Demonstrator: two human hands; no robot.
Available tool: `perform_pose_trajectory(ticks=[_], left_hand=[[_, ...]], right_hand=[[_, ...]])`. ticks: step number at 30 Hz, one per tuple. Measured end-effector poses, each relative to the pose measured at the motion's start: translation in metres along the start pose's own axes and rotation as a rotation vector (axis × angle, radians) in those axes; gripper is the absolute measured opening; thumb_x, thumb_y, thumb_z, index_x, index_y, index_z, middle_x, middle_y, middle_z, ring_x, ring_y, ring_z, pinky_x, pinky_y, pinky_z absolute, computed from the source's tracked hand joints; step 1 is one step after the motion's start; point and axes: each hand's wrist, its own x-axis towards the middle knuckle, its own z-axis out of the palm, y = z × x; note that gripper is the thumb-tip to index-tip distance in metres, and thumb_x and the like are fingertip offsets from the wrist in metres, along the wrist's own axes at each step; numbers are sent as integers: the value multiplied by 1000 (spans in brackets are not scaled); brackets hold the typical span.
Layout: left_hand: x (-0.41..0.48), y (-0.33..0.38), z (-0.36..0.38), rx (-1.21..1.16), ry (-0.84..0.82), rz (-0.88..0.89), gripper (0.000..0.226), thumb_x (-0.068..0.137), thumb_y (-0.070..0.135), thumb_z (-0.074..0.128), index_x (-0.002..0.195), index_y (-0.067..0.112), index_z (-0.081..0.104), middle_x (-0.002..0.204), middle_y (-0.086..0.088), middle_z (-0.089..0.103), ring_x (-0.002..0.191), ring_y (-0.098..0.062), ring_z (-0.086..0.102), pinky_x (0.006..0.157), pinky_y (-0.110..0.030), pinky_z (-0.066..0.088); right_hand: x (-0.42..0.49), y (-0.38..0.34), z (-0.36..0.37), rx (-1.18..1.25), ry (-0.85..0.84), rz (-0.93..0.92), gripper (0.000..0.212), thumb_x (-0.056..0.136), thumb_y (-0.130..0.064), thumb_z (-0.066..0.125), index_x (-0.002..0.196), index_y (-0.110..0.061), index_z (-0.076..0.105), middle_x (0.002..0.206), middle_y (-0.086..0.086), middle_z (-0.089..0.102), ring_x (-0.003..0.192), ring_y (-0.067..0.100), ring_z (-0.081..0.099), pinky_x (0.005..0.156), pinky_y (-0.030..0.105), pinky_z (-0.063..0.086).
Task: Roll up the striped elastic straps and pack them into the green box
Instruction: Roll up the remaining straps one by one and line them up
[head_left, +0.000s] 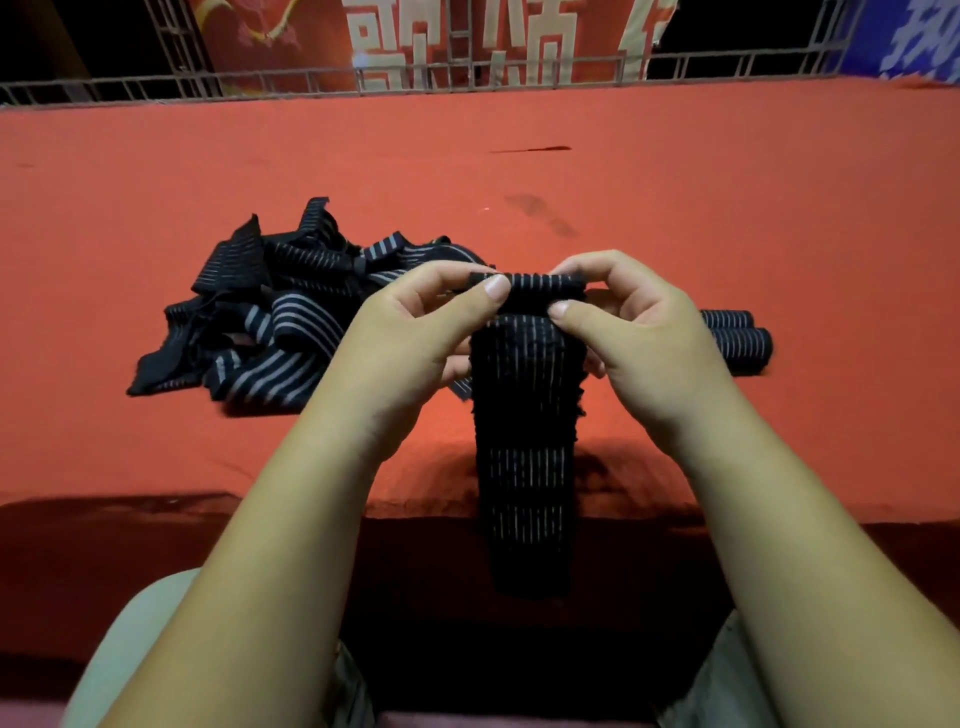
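A black elastic strap with thin pale stripes (524, 452) hangs from my hands down over the table's front edge. Its top end is curled into a small roll. My left hand (410, 332) pinches the roll's left end between thumb and fingers. My right hand (639, 332) pinches its right end the same way. A loose heap of striped straps (270, 317) lies on the red cloth to the left. Two rolled straps (737, 338) lie side by side to the right, partly hidden behind my right hand. No green box is in view.
The table is covered with a red cloth (727, 197) that drops over the near edge. A metal lattice rail (467, 78) runs along the far side, with a red banner behind it. My knees show below the table edge.
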Motion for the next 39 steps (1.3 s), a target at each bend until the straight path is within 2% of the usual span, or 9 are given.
perform_pose_trajectory(ticks=[3, 10, 14, 19, 22, 25, 30, 34, 39], left_hand=[[5, -8, 0, 78, 39, -16, 22, 102, 45, 71, 106, 25, 82, 92, 3, 73, 85, -17, 63, 77, -34, 54], [5, -16, -1, -13, 45, 2, 18, 102, 15, 73, 118, 11, 80, 105, -6, 80, 86, -13, 74, 77, -29, 60], [3, -20, -3, 26, 46, 32, 21, 99, 12, 77, 120, 13, 80, 117, -14, 80, 111, -28, 78, 95, -44, 63], [-1, -20, -3, 92, 18, 34, 19, 98, 10, 77, 118, 9, 80, 110, -20, 80, 110, -42, 76, 102, -61, 59], [-3, -19, -3, 100, 5, 39, 17, 98, 17, 78, 114, 11, 81, 113, -29, 76, 102, -48, 74, 97, -73, 53], [-6, -19, -2, 124, -17, 70, 17, 100, 22, 77, 115, 16, 80, 117, -28, 73, 104, -58, 70, 93, -78, 52], [-10, -20, 1, 138, 7, 131, 19, 101, 8, 73, 117, 17, 78, 107, -28, 74, 90, -39, 69, 83, -72, 56], [-8, -21, -2, 121, 13, 115, 21, 99, 1, 72, 117, 11, 78, 106, -23, 78, 90, -25, 72, 83, -46, 57], [-9, -23, -2, 107, -28, 79, 15, 100, 16, 77, 113, 21, 81, 113, -20, 77, 98, -32, 70, 96, -69, 55]], right_hand=[[3, 6, 1, -15, -12, -9, 24, 100, 3, 63, 108, -17, 72, 69, -8, 61, 56, 5, 48, 56, 18, 41], [1, 17, 1, -35, -35, -15, 24, 101, 0, 66, 120, -14, 71, 80, -16, 69, 65, -4, 58, 64, 12, 45], [-3, 21, -1, -35, 7, -5, 24, 103, -9, 68, 127, -7, 70, 67, -24, 66, 63, -7, 59, 65, 8, 45], [-8, 20, -5, -47, -22, -6, 20, 101, -3, 70, 119, -11, 72, 83, -17, 72, 73, -4, 61, 67, 12, 47], [-10, 19, -4, -13, -25, 3, 22, 101, -2, 69, 118, -14, 72, 99, -4, 75, 86, 5, 68, 73, 18, 52], [-12, 21, -3, -4, -5, 13, 23, 101, -3, 70, 117, -19, 72, 98, -1, 75, 90, 10, 70, 78, 24, 56], [-17, 20, -2, -6, -4, -1, 19, 102, -10, 71, 117, -21, 74, 95, 1, 74, 84, 10, 68, 73, 24, 54], [-18, 21, -2, -75, 53, 3, 15, 106, -26, 67, 113, -21, 78, 88, -11, 73, 74, 7, 60, 70, 30, 51], [-17, 24, -2, -30, 68, 15, 15, 106, -22, 67, 114, -16, 78, 97, 2, 77, 83, 14, 68, 74, 33, 55]])
